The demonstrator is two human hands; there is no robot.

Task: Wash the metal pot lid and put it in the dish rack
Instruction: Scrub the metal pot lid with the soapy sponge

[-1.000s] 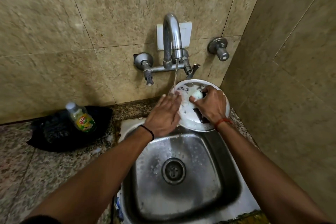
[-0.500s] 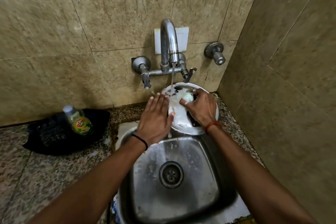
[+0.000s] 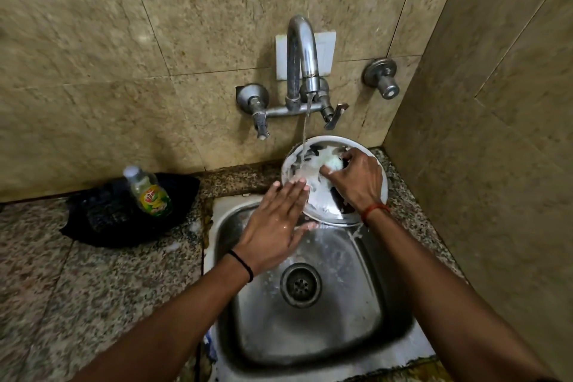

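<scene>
pot lid: shiny metal, wet, soapy foam over it
sink: stainless steel, brushed, wet
tap: chrome metal, dull, spotted
counter: speckled granite, smooth
wall: beige stone tile, glossy
bottle: clear plastic, glossy label
cloth: black, matt

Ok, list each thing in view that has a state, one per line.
Tap: running, a thin stream falling onto the lid.
Metal pot lid: soapy, tilted over the sink's back edge.
Left hand: fingers straight, pressed flat against the lid's left edge.
Right hand: holds a sudsy scrubber against the lid.
Sink: wet, drain uncovered.
Bottle: upright, capped.
</scene>
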